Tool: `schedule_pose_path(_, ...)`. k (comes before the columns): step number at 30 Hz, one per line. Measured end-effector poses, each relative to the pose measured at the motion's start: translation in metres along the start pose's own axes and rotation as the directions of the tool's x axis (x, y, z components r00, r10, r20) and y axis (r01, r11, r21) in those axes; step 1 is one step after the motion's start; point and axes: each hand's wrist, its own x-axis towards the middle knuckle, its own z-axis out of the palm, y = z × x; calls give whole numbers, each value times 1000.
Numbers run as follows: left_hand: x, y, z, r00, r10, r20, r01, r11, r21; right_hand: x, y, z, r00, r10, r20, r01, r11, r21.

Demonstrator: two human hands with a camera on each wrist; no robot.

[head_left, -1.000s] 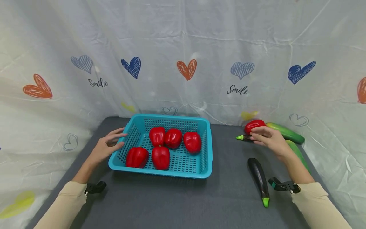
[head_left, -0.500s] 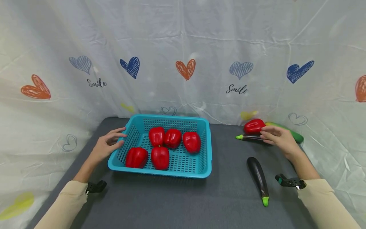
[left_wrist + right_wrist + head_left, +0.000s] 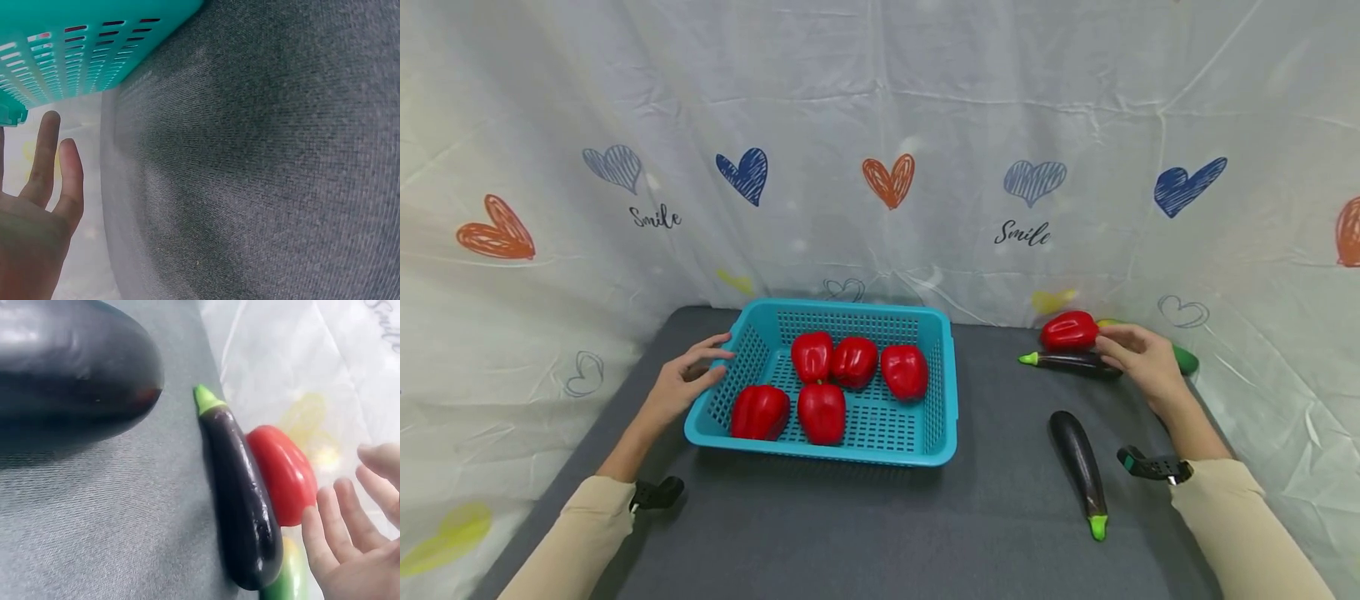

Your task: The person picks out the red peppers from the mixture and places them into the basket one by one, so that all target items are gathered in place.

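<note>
My left hand (image 3: 681, 387) is at the left rim of a blue plastic basket (image 3: 820, 456), fingers relaxed; whether the fingertips touch the rim I cannot tell. Several red bell peppers, such as one in front (image 3: 822, 414), lie inside it. On the right, my right hand (image 3: 1142, 364) hovers by a loose red bell pepper (image 3: 1069, 331), its fingers apart and holding nothing in the right wrist view. An eggplant (image 3: 240, 494) lies along that pepper's near side, partly covered by my hand in the head view. Behind the hand, a green cucumber (image 3: 1185, 362) is mostly hidden.
A second eggplant (image 3: 1078, 462) lies nearer on the grey tabletop (image 3: 865, 533), green stem towards me. A white curtain (image 3: 955, 108) printed with hearts hangs along the back and sides of the table.
My right hand has shifted right, off the far eggplant and the loose pepper, so more of both shows. It covers more of the cucumber. My left hand stays at the basket.
</note>
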Motion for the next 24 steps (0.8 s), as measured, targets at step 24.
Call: schedule_pose_path(24, -2, 0, 2, 1000, -21, -6, 21, 999, -38, 34, 16, 12, 997, 45, -69, -54, 990, -130)
